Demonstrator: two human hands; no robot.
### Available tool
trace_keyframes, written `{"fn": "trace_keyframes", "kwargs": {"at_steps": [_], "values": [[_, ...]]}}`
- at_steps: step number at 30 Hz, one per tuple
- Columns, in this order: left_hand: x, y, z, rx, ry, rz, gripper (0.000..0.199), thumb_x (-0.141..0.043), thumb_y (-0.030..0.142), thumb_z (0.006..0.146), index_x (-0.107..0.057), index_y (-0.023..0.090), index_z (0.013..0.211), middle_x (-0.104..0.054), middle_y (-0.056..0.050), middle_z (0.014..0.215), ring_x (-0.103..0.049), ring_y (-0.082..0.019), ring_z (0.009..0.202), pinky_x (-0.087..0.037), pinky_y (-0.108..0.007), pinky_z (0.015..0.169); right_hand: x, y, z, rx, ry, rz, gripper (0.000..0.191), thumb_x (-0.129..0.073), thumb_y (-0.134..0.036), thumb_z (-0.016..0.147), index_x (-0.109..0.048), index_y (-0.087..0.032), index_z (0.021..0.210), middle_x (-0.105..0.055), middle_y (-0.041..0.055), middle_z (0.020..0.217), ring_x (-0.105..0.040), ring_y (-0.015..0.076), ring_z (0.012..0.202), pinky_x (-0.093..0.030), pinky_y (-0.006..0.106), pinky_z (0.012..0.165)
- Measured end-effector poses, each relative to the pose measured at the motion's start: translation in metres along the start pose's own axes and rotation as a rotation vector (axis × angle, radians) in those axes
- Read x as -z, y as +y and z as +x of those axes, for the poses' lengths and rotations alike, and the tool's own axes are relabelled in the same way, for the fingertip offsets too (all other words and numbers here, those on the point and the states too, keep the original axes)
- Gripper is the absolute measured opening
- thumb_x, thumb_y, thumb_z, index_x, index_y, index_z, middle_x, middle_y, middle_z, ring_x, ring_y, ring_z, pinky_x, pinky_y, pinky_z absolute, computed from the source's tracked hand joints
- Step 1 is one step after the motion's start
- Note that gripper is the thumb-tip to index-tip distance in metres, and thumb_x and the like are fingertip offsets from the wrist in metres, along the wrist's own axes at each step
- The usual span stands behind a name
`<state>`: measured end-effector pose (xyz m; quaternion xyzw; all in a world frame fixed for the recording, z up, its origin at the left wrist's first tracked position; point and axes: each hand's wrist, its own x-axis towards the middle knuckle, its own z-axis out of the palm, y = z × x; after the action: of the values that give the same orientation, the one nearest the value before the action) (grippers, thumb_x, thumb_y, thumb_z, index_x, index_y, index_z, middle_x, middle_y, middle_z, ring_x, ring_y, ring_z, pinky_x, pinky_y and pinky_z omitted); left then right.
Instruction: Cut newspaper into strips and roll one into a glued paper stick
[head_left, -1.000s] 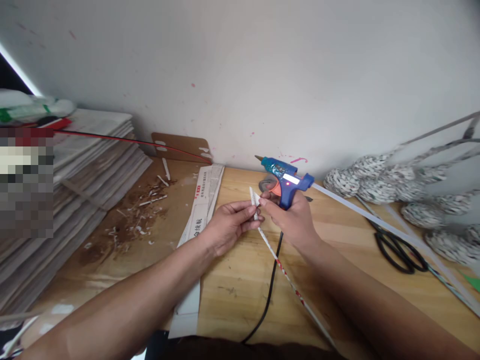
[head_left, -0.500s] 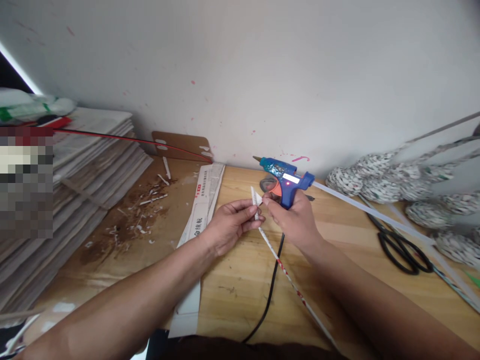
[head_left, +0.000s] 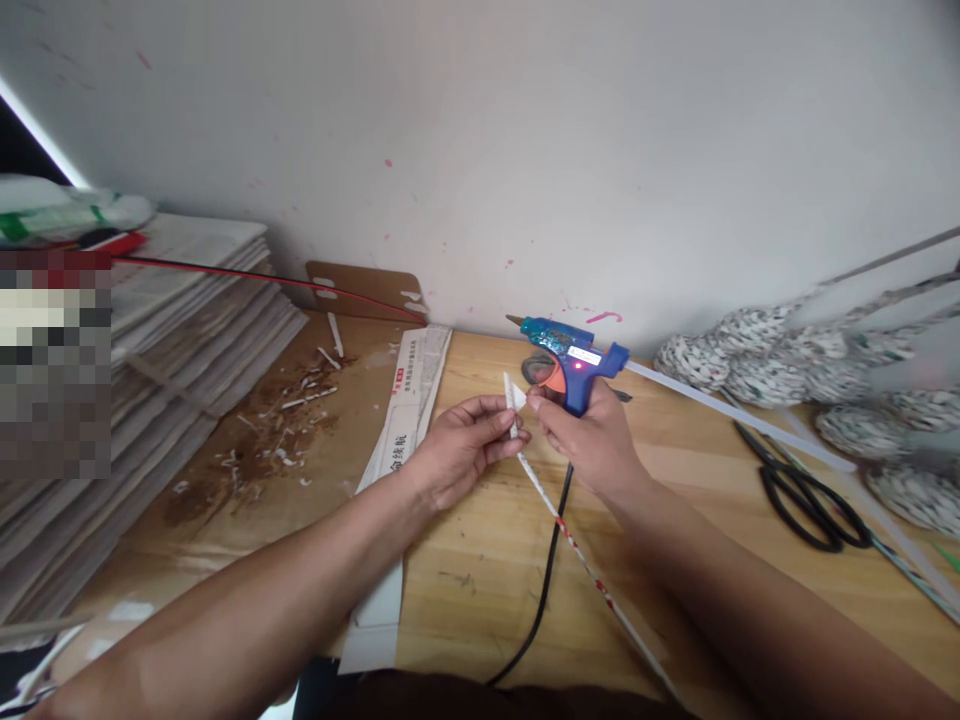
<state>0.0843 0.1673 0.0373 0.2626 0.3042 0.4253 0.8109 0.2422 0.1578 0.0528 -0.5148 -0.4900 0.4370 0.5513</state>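
Observation:
My left hand (head_left: 471, 447) pinches a thin rolled newspaper tube (head_left: 581, 558) near its upper end, where a pointed white paper flap stands out. From there the tube slants down to the right, toward my body. In my right hand (head_left: 589, 440) is a blue glue gun (head_left: 577, 370), its fingers wrapped round the handle. The gun's nozzle points up and left, a red light glows on its side, and a long clear glue stick (head_left: 739, 415) sticks out of its back. My right thumb and forefinger also meet the edge of the paper flap.
Newspaper strips (head_left: 386, 480) lie left of my hands. Paper scraps (head_left: 285, 455) litter a brown board beside a tall newspaper stack (head_left: 202, 300). Black-handled scissors (head_left: 814, 505) and several woven paper coils (head_left: 757, 365) are on the right. A black cord (head_left: 544, 600) runs down the wooden table.
Almost nothing differs. The view has shifted very slightly, and the rear end of the glue stick sits a little further left. Both hands keep their holds.

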Motion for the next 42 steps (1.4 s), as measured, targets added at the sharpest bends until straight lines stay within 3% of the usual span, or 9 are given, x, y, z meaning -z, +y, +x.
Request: {"fn": "trace_keyframes", "kwargs": {"at_steps": [3,9,17,23,30,38,42], "values": [[0.001,0.003,0.002,-0.010,0.022,-0.019,0.008,-0.071,0.007,0.080,-0.067,0.010,0.086,-0.068,-0.004,0.074,-0.069,-0.010,0.066,-0.059,-0.018,0.068,0.002,0.000,-0.002,-0.036,-0.007,0.024,0.030,-0.076,-0.035,0.077,-0.061,-0.021,0.099,-0.058,-0.0037,0.065,-0.047,0.0085,0.049,-0.031,0.022,0.041],[0.003,0.013,0.006,-0.053,0.104,-0.068,0.008,-0.063,0.002,0.086,-0.065,0.010,0.085,-0.067,-0.003,0.076,-0.070,-0.010,0.068,-0.059,-0.016,0.065,0.005,-0.004,-0.008,-0.064,-0.096,0.189,0.034,-0.071,-0.047,0.082,-0.064,-0.019,0.099,-0.064,0.0019,0.079,-0.049,0.0083,0.050,-0.024,0.020,0.036],[0.005,0.021,0.007,-0.049,0.026,-0.170,0.016,-0.052,0.002,0.092,-0.066,0.008,0.085,-0.066,-0.004,0.074,-0.069,-0.009,0.067,-0.057,-0.012,0.060,0.007,-0.002,-0.010,-0.068,-0.154,0.260,0.030,-0.066,-0.049,0.086,-0.064,-0.021,0.097,-0.062,0.0000,0.068,-0.048,0.0087,0.045,-0.022,0.020,0.036],[0.005,0.022,0.007,-0.064,0.015,-0.180,0.015,-0.053,0.002,0.091,-0.065,0.009,0.087,-0.066,-0.004,0.077,-0.069,-0.009,0.069,-0.058,-0.013,0.062,0.007,0.000,-0.011,-0.093,-0.149,0.218,0.032,-0.065,-0.052,0.086,-0.062,-0.021,0.095,-0.058,-0.0015,0.062,-0.047,0.0095,0.044,-0.021,0.021,0.035],[0.006,0.024,0.008,-0.093,0.049,-0.155,0.013,-0.056,0.002,0.090,-0.065,0.010,0.085,-0.066,-0.003,0.076,-0.068,-0.008,0.068,-0.057,-0.012,0.061,0.007,0.000,-0.011,-0.050,-0.196,0.177,0.033,-0.065,-0.053,0.086,-0.063,-0.020,0.092,-0.046,-0.0059,0.054,-0.046,0.0096,0.043,-0.031,0.023,0.040],[0.011,0.024,0.011,-0.144,0.037,-0.136,0.008,-0.060,0.005,0.088,-0.066,0.010,0.088,-0.064,-0.002,0.077,-0.068,-0.009,0.067,-0.056,-0.012,0.053,0.010,0.000,-0.015,0.022,-0.238,-0.091,0.037,-0.059,-0.054,0.091,-0.062,-0.018,0.084,-0.049,-0.0045,0.052,-0.046,0.0106,0.044,-0.034,0.026,0.046],[0.011,0.025,0.012,-0.158,0.055,-0.153,0.012,-0.057,0.003,0.090,-0.065,0.010,0.085,-0.066,-0.003,0.076,-0.069,-0.009,0.067,-0.057,-0.012,0.057,0.010,-0.002,-0.016,0.010,-0.255,-0.094,0.039,-0.059,-0.054,0.091,-0.066,-0.017,0.098,-0.048,-0.0052,0.053,-0.046,0.0107,0.045,-0.035,0.026,0.046]]}}
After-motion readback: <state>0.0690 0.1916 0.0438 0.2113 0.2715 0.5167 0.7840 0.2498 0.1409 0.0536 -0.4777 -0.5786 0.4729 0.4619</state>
